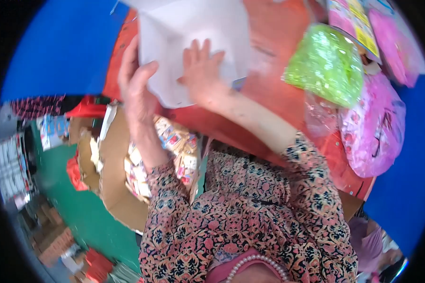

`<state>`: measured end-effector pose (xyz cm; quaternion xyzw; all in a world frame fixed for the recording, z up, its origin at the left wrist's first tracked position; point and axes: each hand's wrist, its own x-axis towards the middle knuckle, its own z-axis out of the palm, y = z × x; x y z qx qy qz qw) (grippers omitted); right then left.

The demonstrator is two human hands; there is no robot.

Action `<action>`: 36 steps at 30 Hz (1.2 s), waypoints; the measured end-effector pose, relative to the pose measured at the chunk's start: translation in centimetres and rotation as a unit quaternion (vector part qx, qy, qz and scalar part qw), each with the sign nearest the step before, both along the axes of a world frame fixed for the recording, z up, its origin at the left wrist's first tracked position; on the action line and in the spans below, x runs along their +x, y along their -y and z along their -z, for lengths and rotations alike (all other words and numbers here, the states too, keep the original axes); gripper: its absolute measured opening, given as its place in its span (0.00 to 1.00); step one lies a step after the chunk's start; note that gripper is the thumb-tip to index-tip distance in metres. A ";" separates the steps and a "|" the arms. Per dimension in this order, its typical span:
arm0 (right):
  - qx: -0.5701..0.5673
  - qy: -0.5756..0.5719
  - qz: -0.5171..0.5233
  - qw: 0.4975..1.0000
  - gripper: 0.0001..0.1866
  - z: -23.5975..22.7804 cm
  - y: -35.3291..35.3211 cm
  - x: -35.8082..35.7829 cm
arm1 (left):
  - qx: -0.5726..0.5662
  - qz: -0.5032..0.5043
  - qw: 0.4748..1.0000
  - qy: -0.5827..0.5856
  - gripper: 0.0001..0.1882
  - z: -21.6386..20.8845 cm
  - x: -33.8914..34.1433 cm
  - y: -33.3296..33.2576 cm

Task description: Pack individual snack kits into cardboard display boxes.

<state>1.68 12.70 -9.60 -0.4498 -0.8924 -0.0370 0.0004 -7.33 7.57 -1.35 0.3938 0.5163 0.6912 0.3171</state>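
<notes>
Orange-red desk (269,101) crowded with packets: left hand (136,89) is pinching the white bag's (193,42) edge, right hand (200,70) is pressing spread-flat on it, risking a slip toward the open carton (118,188) below the left hand.

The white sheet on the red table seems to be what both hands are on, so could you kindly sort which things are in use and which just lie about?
In use:
white sheet
left hand, gripping its edge
right hand, flat on it

Lying about:
green glittery bag
pink bags
cardboard box of small packets
red table
</notes>
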 end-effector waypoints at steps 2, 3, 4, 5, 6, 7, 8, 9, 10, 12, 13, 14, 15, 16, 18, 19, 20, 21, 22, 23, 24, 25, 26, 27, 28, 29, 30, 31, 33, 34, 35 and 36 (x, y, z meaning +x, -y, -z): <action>-0.011 0.040 0.012 0.999 0.40 -1.0 0.7 -1.2 | 0.000 -0.018 0.999 0.031 0.32 -0.1 -1.1 0.6; -0.006 0.044 0.031 0.999 0.40 -1.6 1.4 -1.2 | -0.015 -0.056 0.998 0.008 0.30 -0.2 -1.0 0.8; 0.010 0.097 0.020 0.995 0.40 -2.5 2.0 -0.7 | -0.029 -0.090 0.995 -0.014 0.29 -0.3 -0.4 0.8; 0.025 0.143 0.000 0.989 0.39 -3.5 2.1 -0.9 | -0.041 -0.132 0.988 -0.073 0.26 -1.2 0.4 1.5; 0.030 0.145 0.021 0.989 0.39 -3.4 1.4 -0.9 | -0.051 -0.169 0.976 -0.129 0.24 -2.3 2.0 1.9; 0.014 0.117 0.039 0.992 0.39 -2.6 0.9 -1.1 | -0.007 -0.191 0.964 -0.186 0.22 -3.9 4.3 2.5; -0.004 0.090 0.053 0.994 0.38 -1.9 0.6 -0.7 | 0.034 -0.216 0.946 -0.240 0.21 -5.2 6.6 2.9; 0.046 0.161 0.069 0.983 0.35 -5.4 2.3 0.0 | 0.101 -0.203 0.940 -0.253 0.21 -5.5 7.6 3.4; 0.047 0.155 0.068 0.984 0.35 -5.7 2.4 -0.2 | 0.103 -0.205 0.938 -0.258 0.21 -5.7 8.5 3.9; 0.033 0.137 0.059 0.988 0.33 -5.7 2.6 -0.3 | 0.026 -0.032 0.976 -0.213 0.21 -5.4 9.7 4.9; 0.025 0.130 0.061 0.989 0.32 -5.3 2.3 -0.2 | -0.018 0.004 0.984 -0.175 0.21 -4.7 10.2 4.1; 0.017 0.123 0.063 0.990 0.31 -4.7 2.0 0.0 | -0.061 0.042 0.988 -0.136 0.22 -3.6 10.6 2.9; 0.009 0.117 0.077 0.990 0.31 -4.4 1.4 0.6 | -0.056 0.058 0.987 -0.139 0.22 -2.8 10.6 1.6; 0.002 0.107 0.077 0.991 0.30 -4.3 1.5 0.2 | -0.119 0.023 0.974 -0.194 0.24 -1.9 9.1 0.9; -0.012 0.096 0.088 0.991 0.28 -3.2 1.3 0.0 | -0.174 -0.001 0.953 -0.247 0.26 1.5 6.0 -1.1; 0.045 0.145 0.035 0.988 0.27 -2.6 1.7 -0.5 | -0.182 -0.015 0.969 -0.164 0.27 3.3 4.0 -1.5; 0.046 0.145 0.035 0.988 0.27 -2.9 1.9 -0.6 | -0.189 -0.028 0.979 -0.075 0.28 4.3 3.0 -1.8; 0.034 0.169 0.023 0.985 0.27 -3.2 1.9 -0.1 | -0.216 -0.026 0.974 -0.055 0.29 3.5 3.5 -1.9; 0.022 0.193 0.011 0.981 0.26 -3.4 1.8 0.3 | -0.215 -0.018 0.975 -0.054 0.29 3.7 3.6 -2.5; 0.021 0.196 0.017 0.980 0.26 -3.4 1.7 0.7 | -0.227 -0.014 0.973 -0.035 0.29 4.0 3.6 -3.2; 0.020 0.186 0.052 0.981 0.26 -3.4 1.6 0.7 | -0.238 -0.014 0.971 -0.018 0.29 4.2 3.4 -3.7; 0.018 0.175 0.085 0.981 0.25 -3.3 1.5 0.8 | -0.235 -0.013 0.972 -0.018 0.29 4.6 3.3 -4.0; 0.017 0.165 0.116 0.979 0.25 -3.2 1.4 0.8 | -0.243 -0.003 0.970 0.003 0.29 5.1 3.2 -4.2; 0.019 0.165 0.107 0.980 0.25 -3.0 1.6 0.7 | -0.250 -0.002 0.968 0.025 0.30 5.7 2.8 -4.0; 0.016 0.138 0.117 0.983 0.25 -2.7 1.7 0.7 | -0.249 -0.014 0.968 0.027 0.30 6.4 2.3 -4.1; 0.008 0.104 0.096 0.990 0.25 -2.7 3.1 -0.6 | -0.256 -0.034 0.965 0.047 0.30 6.8 0.1 -2.7; 0.002 0.082 0.105 0.991 0.25 -1.9 2.8 -0.2 | -0.259 -0.024 0.963 0.072 0.30 7.0 0.2 -3.4; -0.005 0.060 0.111 0.992 0.25 -1.0 2.5 0.2 | -0.257 -0.008 0.965 0.056 0.30 7.5 0.7 -4.2; 0.010 0.022 0.102 0.994 0.27 1.8 2.6 -0.2 | -0.263 0.013 0.965 -0.011 0.28 7.5 1.6 -4.5; 0.036 0.015 0.112 0.993 0.29 4.2 2.1 0.6 | -0.271 0.046 0.960 -0.057 0.27 8.0 2.8 -4.9; -0.013 0.115 0.029 0.993 0.30 0.5 3.4 1.8 | -0.271 0.029 0.962 -0.019 0.26 7.4 3.7 -3.3; 0.012 0.137 -0.006 0.991 0.31 -2.9 4.7 3.1 | -0.264 0.028 0.964 0.013 0.25 5.7 5.4 -2.8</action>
